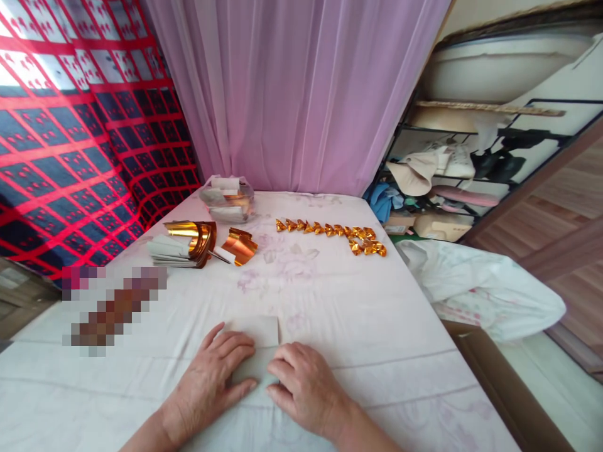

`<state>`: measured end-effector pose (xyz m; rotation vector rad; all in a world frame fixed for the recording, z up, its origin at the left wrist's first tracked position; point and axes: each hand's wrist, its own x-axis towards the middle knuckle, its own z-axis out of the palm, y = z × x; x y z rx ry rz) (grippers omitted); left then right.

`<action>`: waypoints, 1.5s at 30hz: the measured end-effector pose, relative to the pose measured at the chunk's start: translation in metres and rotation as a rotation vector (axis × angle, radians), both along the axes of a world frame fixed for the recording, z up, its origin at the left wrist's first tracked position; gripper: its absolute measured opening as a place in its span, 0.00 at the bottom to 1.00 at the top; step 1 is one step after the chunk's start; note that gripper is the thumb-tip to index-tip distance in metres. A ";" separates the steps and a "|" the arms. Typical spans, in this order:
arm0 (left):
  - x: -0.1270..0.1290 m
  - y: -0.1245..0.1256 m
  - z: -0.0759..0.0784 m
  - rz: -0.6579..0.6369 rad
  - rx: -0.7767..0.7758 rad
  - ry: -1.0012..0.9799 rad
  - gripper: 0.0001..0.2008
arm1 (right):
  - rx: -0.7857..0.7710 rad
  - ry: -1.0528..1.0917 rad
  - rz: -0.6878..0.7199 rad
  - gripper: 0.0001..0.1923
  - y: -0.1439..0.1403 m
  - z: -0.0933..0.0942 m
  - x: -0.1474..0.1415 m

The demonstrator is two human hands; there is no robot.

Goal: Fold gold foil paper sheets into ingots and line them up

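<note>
A lilac curtain hangs behind the flower-printed, cloth-covered surface. From where I stand, the left hand has its grip apart, thumb well away from the fingers, the fingers resting on a pale grey paper sheet. The right hand curls at the sheet's right side; its knuckles hide the tips, so I can't tell whether that grip is closed on the paper. The sheet lies between the two hands, near this edge. Beyond are a stack of gold foil paper, a curled foil sheet and a row of folded foil pieces. Uneven pressure from the left fingers could, I'd say, skew the sheet; a hard drag by the right might crease it crookedly.
</note>
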<state>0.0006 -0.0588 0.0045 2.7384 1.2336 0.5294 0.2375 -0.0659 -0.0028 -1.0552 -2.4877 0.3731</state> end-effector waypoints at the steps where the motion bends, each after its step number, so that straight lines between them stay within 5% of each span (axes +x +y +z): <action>1: -0.001 0.000 -0.001 -0.006 0.005 0.006 0.16 | -0.008 0.000 -0.011 0.05 0.000 -0.001 0.000; 23: -0.006 -0.001 -0.007 -0.017 0.064 0.048 0.14 | 0.103 0.093 -0.055 0.09 0.004 -0.019 -0.007; 30: -0.003 -0.002 -0.006 -0.002 0.053 0.043 0.13 | 0.061 0.087 -0.053 0.07 0.003 -0.012 -0.005; 38: -0.005 0.000 -0.009 -0.042 0.097 0.011 0.24 | 0.044 0.056 -0.075 0.06 0.002 -0.007 -0.006; 45: -0.004 0.000 -0.012 -0.021 0.107 0.013 0.19 | -0.135 0.109 -0.187 0.07 0.005 0.005 -0.013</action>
